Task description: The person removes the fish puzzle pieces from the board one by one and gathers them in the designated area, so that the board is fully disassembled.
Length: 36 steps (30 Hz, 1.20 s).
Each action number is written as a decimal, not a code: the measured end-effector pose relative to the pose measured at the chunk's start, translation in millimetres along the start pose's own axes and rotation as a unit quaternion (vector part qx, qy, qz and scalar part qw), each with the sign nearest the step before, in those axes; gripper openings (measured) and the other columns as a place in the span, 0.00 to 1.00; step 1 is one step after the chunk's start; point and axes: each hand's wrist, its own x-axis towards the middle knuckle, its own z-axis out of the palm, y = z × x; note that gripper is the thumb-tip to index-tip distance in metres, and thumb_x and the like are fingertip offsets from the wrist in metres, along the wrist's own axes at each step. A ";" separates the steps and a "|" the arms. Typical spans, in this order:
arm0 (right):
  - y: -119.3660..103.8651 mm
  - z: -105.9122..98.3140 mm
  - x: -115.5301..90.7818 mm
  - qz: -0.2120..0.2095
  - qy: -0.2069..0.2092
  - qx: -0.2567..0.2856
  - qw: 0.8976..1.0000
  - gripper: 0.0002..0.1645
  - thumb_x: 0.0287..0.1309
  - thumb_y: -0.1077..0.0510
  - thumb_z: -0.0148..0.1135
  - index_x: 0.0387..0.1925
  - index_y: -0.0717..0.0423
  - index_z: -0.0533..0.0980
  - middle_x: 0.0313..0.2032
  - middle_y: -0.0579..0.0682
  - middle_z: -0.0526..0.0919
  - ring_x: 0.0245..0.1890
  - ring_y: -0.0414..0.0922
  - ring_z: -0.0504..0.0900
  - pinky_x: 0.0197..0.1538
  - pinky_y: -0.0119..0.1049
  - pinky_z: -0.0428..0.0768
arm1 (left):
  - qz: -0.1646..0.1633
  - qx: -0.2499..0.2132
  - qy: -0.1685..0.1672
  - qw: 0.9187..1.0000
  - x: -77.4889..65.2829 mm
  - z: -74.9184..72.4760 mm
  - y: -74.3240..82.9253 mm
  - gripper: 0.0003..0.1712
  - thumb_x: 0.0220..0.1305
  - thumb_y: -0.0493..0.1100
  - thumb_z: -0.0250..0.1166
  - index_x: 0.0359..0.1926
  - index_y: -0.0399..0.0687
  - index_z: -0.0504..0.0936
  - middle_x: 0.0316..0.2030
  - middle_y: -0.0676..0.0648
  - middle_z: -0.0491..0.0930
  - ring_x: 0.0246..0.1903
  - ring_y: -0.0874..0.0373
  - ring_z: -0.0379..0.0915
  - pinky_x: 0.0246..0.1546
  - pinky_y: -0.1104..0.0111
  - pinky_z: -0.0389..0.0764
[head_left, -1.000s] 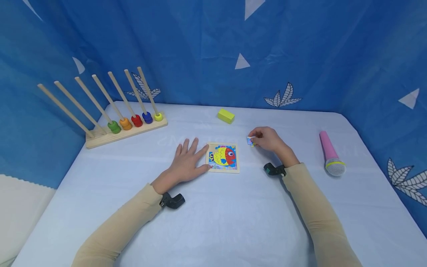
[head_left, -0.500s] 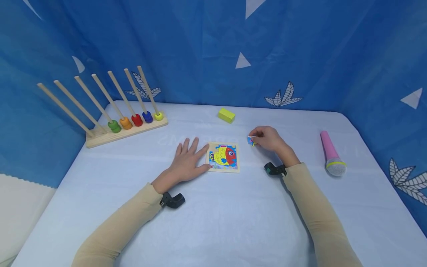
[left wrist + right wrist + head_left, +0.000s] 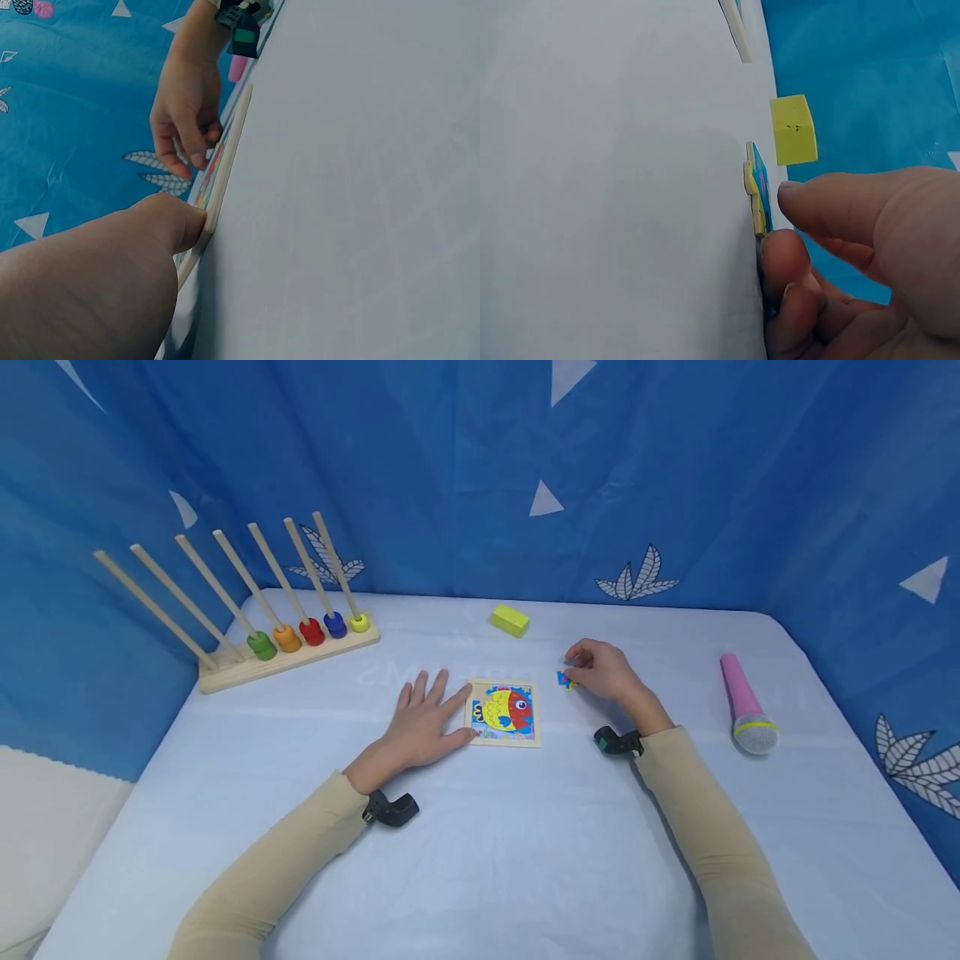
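Observation:
My left hand (image 3: 420, 722) lies spread on the table, its thumb and index finger touching the left side of a small square wooden puzzle board (image 3: 487, 744). The board carries a yellow and red fish picture, with bare wood showing at its upper left. To the right of the board, a small blue and yellow puzzle piece (image 3: 756, 187) lies on the table. Right above it is my right hand (image 3: 602, 671), thumb and fingertips parted around the piece's near end. In the right wrist view the thumb stands off the piece, while a fingertip is close to its edge or touching it.
A wooden bead rack (image 3: 288, 662) with upright pegs and coloured beads stands at the back left. Behind the puzzle sits a yellow-green block (image 3: 510, 621). A pink toy microphone (image 3: 745, 703) lies at the right. Blue patterned cloth (image 3: 480, 477) rises behind the table.
The right fingers have loosened and lifted slightly from the puzzle piece, which lay tilted in their pinch and now lies lower on the table. My left hand has stayed at the board.

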 end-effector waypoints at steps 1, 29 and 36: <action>0.8 0.2 -0.1 0.002 0.001 0.002 1.000 0.16 0.66 0.60 0.64 0.53 0.59 0.77 0.47 0.59 0.82 0.41 0.51 0.80 0.43 0.39 0.78 | 0.000 0.001 -0.002 1.000 0.2 0.7 -0.3 0.46 0.68 0.67 0.54 0.81 0.58 0.54 0.82 0.37 0.39 0.81 0.32 0.26 0.77 0.35 0.36; -66.0 -0.4 8.7 -0.093 -0.034 0.053 0.994 0.23 0.67 0.53 0.64 0.59 0.58 0.77 0.47 0.57 0.83 0.38 0.51 0.82 0.43 0.38 0.82 | 0.000 0.003 0.001 1.000 -1.2 3.6 -4.1 0.46 0.68 0.68 0.55 0.81 0.57 0.56 0.82 0.37 0.40 0.81 0.31 0.27 0.76 0.34 0.36; -76.0 10.2 8.6 -0.103 -0.046 0.054 0.992 0.23 0.67 0.52 0.64 0.59 0.58 0.77 0.48 0.56 0.83 0.42 0.51 0.81 0.47 0.39 0.82 | -0.001 0.004 -0.003 1.000 1.1 2.7 -4.1 0.46 0.68 0.68 0.55 0.81 0.58 0.54 0.82 0.37 0.39 0.81 0.32 0.26 0.77 0.34 0.35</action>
